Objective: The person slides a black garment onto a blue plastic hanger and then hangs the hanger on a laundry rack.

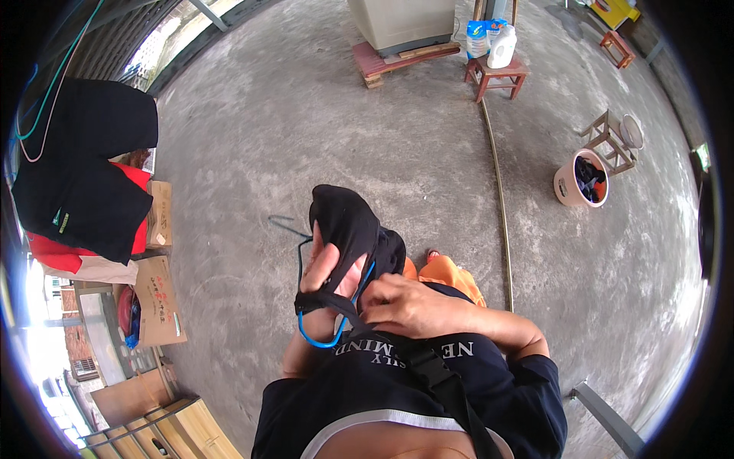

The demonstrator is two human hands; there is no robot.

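Observation:
In front of my chest, a black garment hangs bunched over my left hand. A blue clothes hanger passes through the same hand, its hook pointing away to the far left. One narrow band of the black cloth loops across the hanger's near end. My left fingers are curled around cloth and hanger, partly covered by the fabric. Close beside it, my right hand is closed with bent fingers at the garment's right edge. Its fingertips are partly hidden, but they appear to pinch the black cloth.
Black shorts and red clothing hang at the left, above cardboard boxes. A pink bucket of dark clothes stands right, beside a wooden stool. Farther off are a red stool with a white bottle and a large grey appliance.

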